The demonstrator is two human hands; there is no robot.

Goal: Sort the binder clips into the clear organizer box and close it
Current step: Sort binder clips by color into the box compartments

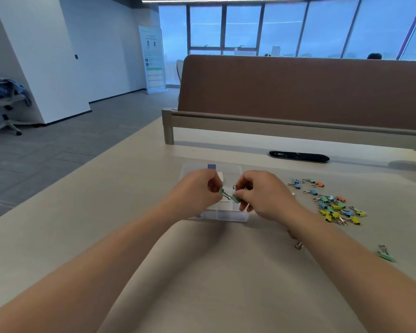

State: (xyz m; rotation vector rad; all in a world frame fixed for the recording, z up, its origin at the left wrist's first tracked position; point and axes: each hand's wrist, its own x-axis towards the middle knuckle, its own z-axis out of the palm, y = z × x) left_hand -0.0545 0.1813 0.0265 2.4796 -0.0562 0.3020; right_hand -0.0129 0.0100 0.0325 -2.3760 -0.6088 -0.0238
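The clear organizer box (pixel 228 215) lies open on the desk, mostly hidden behind my hands, its lid (pixel 231 170) lying flat behind it. My left hand (pixel 195 193) pinches a green binder clip (pixel 221 191) above the box. My right hand (pixel 264 195) pinches a second green binder clip (pixel 235 199); the wire handles of the two clips look hooked together between my hands. A pile of blue, green, yellow and orange binder clips (pixel 334 205) lies on the desk to the right of the box. A lone green clip (pixel 386 254) sits near my right forearm.
A metal-coloured clip (pixel 298 245) lies beside my right wrist. A brown divider panel (pixel 298 92) runs along the desk's back edge, with a black cable slot (pixel 298 156) in front of it. The desk's left edge drops to grey floor; an office chair (pixel 3 104) stands far left.
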